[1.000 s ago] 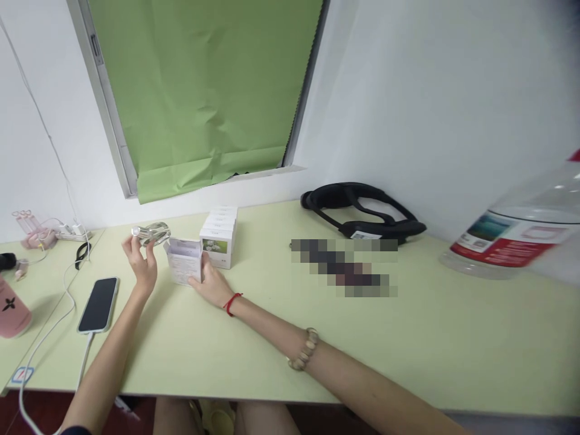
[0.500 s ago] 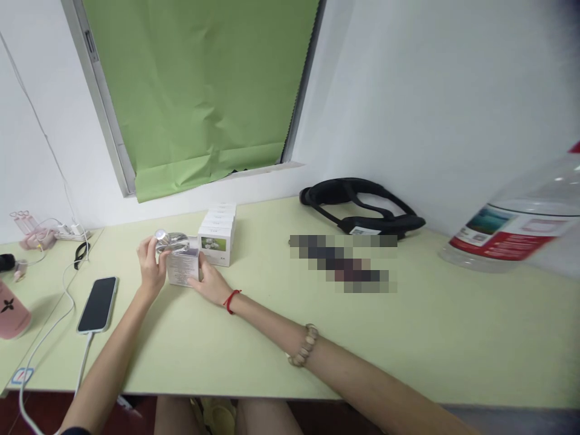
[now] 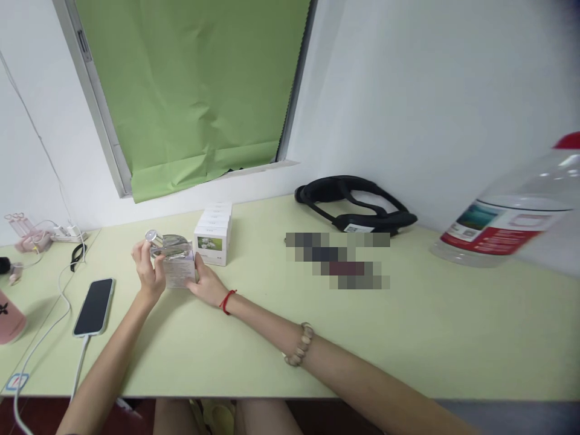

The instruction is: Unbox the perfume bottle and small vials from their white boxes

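At the left of the table my left hand (image 3: 148, 272) is closed on a shiny silver-and-clear object (image 3: 172, 246) with a round silver end. What kind of thing it is I cannot make out. It lies across the top of a small white printed box (image 3: 179, 272). My right hand (image 3: 206, 283) grips that box by its right side, thumb on the near face. Just behind and to the right stands a row of several white boxes (image 3: 211, 243), the front one with a green flower picture.
A phone (image 3: 93, 307) on a charging cable lies to the left, near a pink cup (image 3: 9, 320). A black headset (image 3: 357, 205) rests by the wall. A large clear bottle (image 3: 502, 226) stands at the right. A pixelated patch hides something mid-table.
The silver object has tilted slightly, its round end shifting left with my left hand. My right hand keeps hold of the box. The whole view has shifted slightly.
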A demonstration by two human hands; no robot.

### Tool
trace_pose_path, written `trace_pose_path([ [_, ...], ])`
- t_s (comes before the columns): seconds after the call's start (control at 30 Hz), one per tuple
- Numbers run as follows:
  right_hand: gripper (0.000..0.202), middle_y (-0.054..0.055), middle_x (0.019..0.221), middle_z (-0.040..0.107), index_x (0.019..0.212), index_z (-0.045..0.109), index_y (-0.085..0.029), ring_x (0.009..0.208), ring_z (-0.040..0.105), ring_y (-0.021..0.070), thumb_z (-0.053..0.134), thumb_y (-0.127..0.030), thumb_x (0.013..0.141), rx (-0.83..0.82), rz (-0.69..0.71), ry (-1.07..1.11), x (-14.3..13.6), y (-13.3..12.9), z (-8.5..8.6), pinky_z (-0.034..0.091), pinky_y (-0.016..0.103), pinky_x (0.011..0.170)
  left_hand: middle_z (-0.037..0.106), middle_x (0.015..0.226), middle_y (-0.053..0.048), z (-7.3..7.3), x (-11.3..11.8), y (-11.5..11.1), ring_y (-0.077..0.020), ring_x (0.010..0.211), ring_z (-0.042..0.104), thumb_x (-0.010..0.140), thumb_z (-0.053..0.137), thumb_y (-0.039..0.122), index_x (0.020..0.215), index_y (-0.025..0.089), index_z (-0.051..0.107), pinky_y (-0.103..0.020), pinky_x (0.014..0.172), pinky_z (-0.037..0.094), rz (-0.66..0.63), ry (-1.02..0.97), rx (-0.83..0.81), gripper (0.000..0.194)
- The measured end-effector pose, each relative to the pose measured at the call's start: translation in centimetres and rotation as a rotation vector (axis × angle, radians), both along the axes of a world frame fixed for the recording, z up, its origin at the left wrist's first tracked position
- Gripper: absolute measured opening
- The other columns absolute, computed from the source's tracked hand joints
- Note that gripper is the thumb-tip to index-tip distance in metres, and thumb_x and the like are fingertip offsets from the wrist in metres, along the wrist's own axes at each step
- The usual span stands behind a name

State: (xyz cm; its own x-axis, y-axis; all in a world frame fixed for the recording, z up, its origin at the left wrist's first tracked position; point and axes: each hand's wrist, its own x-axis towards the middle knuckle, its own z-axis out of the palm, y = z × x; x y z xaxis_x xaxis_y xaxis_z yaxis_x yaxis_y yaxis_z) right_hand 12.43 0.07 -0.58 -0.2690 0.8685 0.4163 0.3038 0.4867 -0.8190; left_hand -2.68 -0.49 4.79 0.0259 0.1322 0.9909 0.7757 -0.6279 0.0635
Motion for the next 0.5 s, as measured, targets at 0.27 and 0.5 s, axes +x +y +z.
trace_pose_path([
  [0.27,0.052,0.006,0.099,0.063,0.119,0.041,-0.021,0.082,0.058,0.0215,0.053,-0.022,0.069,-0.006,0.015,-0.015,0.0,-0.1,0.1,0.047,0.034,0.073,0.059,0.098,-0.011,-0.5,0.3,0.1,-0.0197,0.093,0.052,0.095,0.032,0.041,0.114,0.016,0.054,-0.031,0.082,0.038,0.035,0.070,-0.088,0.038],
  [0.5,0.051,0.005,0.095,0.063,0.118,0.042,-0.020,0.083,0.058,0.0197,0.052,-0.021,0.068,-0.006,0.034,0.017,-0.1,0.1,0.1,0.046,0.032,0.075,0.060,0.101,-0.011,-1.1,0.2,0.6,-0.0200,0.095,0.051,0.096,0.030,0.041,0.114,0.016,0.056,-0.032,0.084,0.036,0.086,0.105,-0.221,0.040],
])
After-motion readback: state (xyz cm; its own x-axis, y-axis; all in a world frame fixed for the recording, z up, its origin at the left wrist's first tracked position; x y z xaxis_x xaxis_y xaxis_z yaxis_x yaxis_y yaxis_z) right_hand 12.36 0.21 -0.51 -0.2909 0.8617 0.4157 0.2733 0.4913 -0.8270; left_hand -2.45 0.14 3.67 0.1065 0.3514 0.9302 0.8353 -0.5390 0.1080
